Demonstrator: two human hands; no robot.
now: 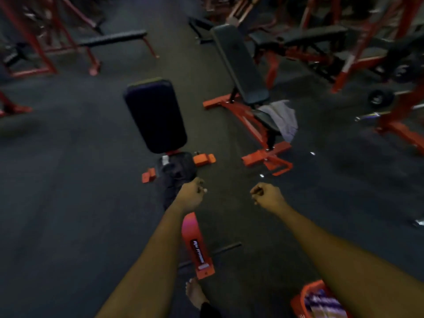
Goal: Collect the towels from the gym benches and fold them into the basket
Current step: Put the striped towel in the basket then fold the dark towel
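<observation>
I steer for the incline bench ahead on my right, with the orange basket down by my right arm. I'd lift the towel by its upper edge so it clears the frame. It's pale grey, crumpled, draped off the seat's side. My left hand and right hand are both clenched, empty.

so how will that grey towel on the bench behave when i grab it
Probably floppy: the towel drapes over the seat of the bench and hangs off its side in folds. Likely light, as it looks like thin cloth. Lifted by one corner it would probably sag and trail, so bunching it first seems safer.
</observation>
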